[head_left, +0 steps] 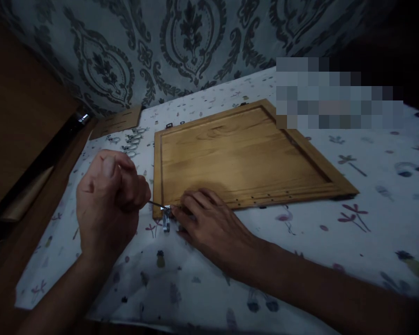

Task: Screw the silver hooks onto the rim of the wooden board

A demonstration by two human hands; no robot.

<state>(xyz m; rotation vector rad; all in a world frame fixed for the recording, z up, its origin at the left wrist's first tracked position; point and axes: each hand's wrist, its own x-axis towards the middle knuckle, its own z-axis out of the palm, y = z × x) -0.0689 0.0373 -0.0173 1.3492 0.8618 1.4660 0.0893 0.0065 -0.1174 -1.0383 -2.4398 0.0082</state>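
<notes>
A wooden cabinet door [223,153] with a raised frame lies flat on the cloth. At its near left corner sits a small metal hinge [166,218], its arm sticking out past the door's edge. My left hand [108,190] is a fist around a screwdriver [157,204]; the fist hides the handle, and the thin dark shaft runs to the hinge. My right hand [209,218] rests on the door's near edge with fingers stretched out. Its index fingertip touches or nearly touches the hinge. Small dark holes line the door's near edge to the right.
Several loose metal hinges [134,139] lie left of the door, near a flat piece of cardboard [120,122]. A patterned cloth [321,242] covers the surface underneath. Behind stands a patterned wall [195,42]; a wooden cabinet [21,107] is on the left. A blurred block hides the right rear.
</notes>
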